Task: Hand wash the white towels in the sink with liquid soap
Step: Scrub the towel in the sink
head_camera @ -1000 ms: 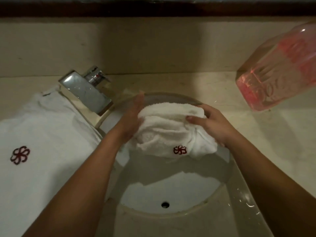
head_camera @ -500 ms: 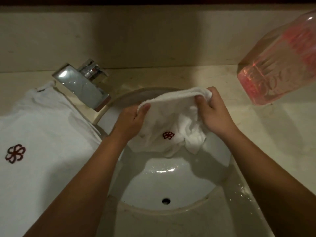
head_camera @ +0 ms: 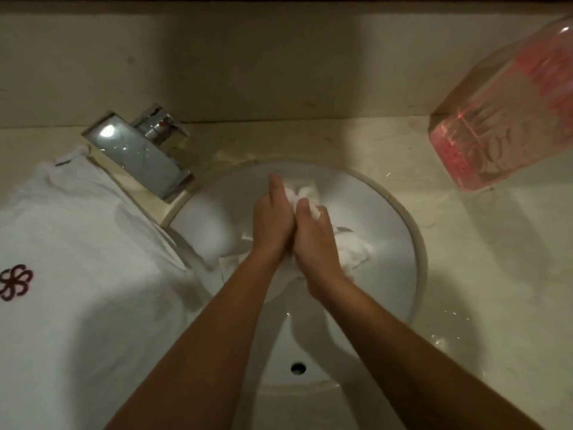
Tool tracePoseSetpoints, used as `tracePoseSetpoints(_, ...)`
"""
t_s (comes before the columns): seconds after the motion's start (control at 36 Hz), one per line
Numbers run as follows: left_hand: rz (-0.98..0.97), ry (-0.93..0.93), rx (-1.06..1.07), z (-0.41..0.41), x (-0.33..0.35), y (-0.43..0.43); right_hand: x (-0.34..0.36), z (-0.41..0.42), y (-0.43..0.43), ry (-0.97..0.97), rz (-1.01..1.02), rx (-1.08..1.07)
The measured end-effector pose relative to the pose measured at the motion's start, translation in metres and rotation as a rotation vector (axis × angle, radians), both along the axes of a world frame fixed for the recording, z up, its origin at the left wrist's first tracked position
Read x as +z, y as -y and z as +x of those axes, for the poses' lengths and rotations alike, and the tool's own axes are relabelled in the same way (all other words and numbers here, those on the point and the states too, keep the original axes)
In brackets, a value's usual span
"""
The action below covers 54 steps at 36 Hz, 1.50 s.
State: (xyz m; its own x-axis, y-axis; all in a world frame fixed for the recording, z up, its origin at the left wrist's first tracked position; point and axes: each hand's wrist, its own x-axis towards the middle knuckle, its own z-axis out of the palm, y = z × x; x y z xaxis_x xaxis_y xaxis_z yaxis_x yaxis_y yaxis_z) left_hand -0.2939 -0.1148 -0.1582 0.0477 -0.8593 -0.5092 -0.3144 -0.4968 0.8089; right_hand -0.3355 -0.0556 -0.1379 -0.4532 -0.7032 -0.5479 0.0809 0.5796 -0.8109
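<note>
White towel [head_camera: 350, 249], wadded, down inside round white sink [head_camera: 415, 243], squeezed btwn two bare hands at basin ctr. Left hand [head_camera: 273, 225] turned on edge, fingers fairly straight and pointing away toward back wall, palm pressed flat against cloth. Right hand [head_camera: 313, 243] hard up against left, heel to heel, thumb and fingers curled round a knot of towel, white folds poking out above thumb. More folds spilling out to right of right hand, lying against basin wall. Bare forearms reaching in from bottom of frame.

Small dark hole [head_camera: 298, 367] in near wall of basin, btwn the forearms.

Boxy chrome faucet [head_camera: 145, 153] at upper left, spout angled toward basin's left rim. Second white towel [head_camera: 86, 290] spread over counter left of sink, w/ red flower emblem [head_camera: 15, 282] near frame's left edge, top corner just beside faucet, right edge reaching basin rim.

Clear bottle of pink liquid soap [head_camera: 502, 119] at upper right, base on beige counter [head_camera: 496, 259], well apart from hands; lettering too blurred to read. Water droplets [head_camera: 449, 332] on counter by basin's right rim. Plain beige backsplash [head_camera: 279, 57] behind, dim light throughout.
</note>
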Motion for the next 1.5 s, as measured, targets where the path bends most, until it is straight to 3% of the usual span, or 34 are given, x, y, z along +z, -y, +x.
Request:
tracePoseSetpoints(0.14,-0.060,-0.088,-0.084,-0.011,0.001,-0.024,0.004,-0.031,0.029,-0.053,0.005,-0.183)
tracePoseSetpoints(0.22,-0.077,-0.021,-0.022,-0.005,0.004,-0.006,0.007,-0.015,0.022,-0.053,-0.018,-0.096)
tracePoseSetpoints(0.31,0.039,-0.111,0.046,0.004,-0.002,0.017,0.015,0.001,0.004,-0.028,-0.078,-0.015)
tracePoseSetpoints(0.44,0.055,-0.145,-0.077,-0.014,-0.008,-0.007,0.007,-0.036,0.040,-0.132,0.013,-0.126)
tracePoseSetpoints(0.58,0.120,-0.156,0.035,0.004,-0.015,0.010,0.004,-0.015,0.010,-0.035,-0.016,0.088)
tracePoseSetpoints(0.69,0.126,-0.132,0.021,0.024,-0.021,0.010,-0.008,-0.053,0.008,-0.141,-0.003,0.156)
tracePoseSetpoints(0.81,-0.109,0.061,-0.120,0.055,-0.041,-0.010,-0.035,-0.088,0.005,-0.272,0.080,0.108)
tracePoseSetpoints(1.0,0.052,0.239,-0.298,0.057,-0.061,-0.039,-0.073,-0.094,-0.009,-0.240,0.122,0.334)
tracePoseSetpoints(1.14,0.033,0.100,-0.142,0.043,-0.061,-0.028,-0.077,-0.097,-0.008,-0.269,-0.005,0.231)
tracePoseSetpoints(1.28,0.048,-0.113,0.125,0.060,-0.053,-0.004,-0.061,-0.124,-0.012,-0.488,-0.030,0.254)
tracePoseSetpoints(1.33,0.028,-0.115,0.120,0.069,-0.054,0.002,-0.054,-0.130,-0.011,-0.520,-0.044,0.271)
tracePoseSetpoints(1.39,0.016,-0.109,0.077,0.067,-0.051,0.002,-0.052,-0.121,-0.007,-0.482,-0.035,0.244)
tracePoseSetpoints(1.5,0.039,-0.164,0.059,0.035,-0.044,-0.004,-0.047,-0.071,0.013,-0.121,0.020,0.059)
